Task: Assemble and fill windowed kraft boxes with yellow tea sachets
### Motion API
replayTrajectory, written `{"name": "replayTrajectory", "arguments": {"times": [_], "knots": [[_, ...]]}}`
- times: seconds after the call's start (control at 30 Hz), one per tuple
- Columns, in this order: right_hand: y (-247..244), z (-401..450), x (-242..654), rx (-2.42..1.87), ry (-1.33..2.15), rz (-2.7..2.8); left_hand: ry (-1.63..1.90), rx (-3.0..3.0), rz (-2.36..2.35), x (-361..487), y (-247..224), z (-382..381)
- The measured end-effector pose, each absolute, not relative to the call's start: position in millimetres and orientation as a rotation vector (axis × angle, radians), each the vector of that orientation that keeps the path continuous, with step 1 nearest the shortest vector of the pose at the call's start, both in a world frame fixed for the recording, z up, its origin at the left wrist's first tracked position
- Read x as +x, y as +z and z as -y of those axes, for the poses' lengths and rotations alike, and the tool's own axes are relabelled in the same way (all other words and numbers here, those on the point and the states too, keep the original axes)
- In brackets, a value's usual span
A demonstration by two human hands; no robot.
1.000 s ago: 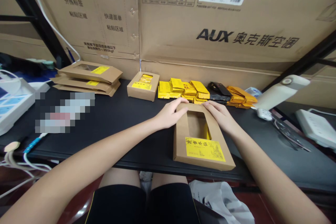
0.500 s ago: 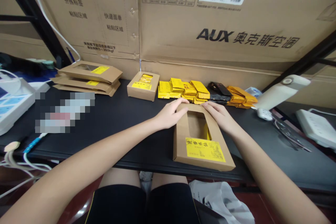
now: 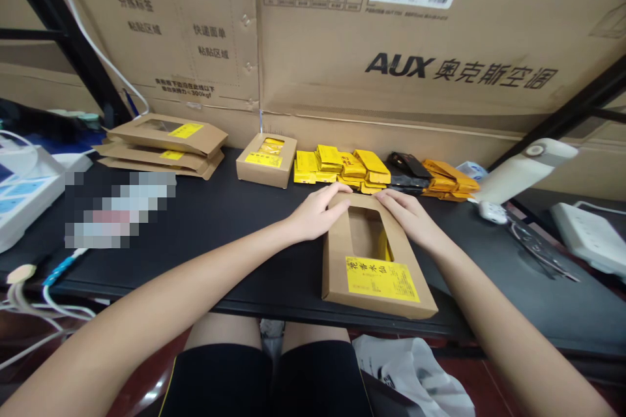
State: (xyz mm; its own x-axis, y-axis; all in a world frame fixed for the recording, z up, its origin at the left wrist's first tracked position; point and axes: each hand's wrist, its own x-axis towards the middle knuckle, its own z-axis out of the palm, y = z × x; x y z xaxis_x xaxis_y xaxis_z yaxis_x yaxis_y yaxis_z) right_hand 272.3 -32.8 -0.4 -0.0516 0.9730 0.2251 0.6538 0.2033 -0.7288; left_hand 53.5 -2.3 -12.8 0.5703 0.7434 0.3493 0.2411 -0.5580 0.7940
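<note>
A brown cardboard box [image 3: 337,244] with a cut-out window and a yellow label [image 3: 382,280] lies in front of me, its near end at the table's front edge. My left hand [image 3: 320,212] is closed on its far left corner, thumb on top. On the far right corner my right hand [image 3: 408,216] is closed too, its fingertips at the far edge. Through the window a bit of yellow shows inside the box. Just behind both hands lie yellow packets [image 3: 355,168]; the far end of the box is partly hidden by my fingers.
Black packets [image 3: 408,169] and orange packets [image 3: 450,179] continue the row rightward, beside a white bottle [image 3: 525,169]. A filled small box [image 3: 264,172] and stacked flatter boxes [image 3: 166,143] stand left. Large AUX cartons [image 3: 313,65] wall off the back. Glasses [image 3: 540,251] lie right.
</note>
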Motion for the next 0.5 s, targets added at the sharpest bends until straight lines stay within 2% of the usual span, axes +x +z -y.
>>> {"name": "replayTrajectory", "arguments": {"times": [0.5], "knots": [[-1.3, 32.9, 273.3, -1.509, 0.558, 1.782, 0.901, 2.104, -0.789, 53.6, -13.0, 3.0]]}}
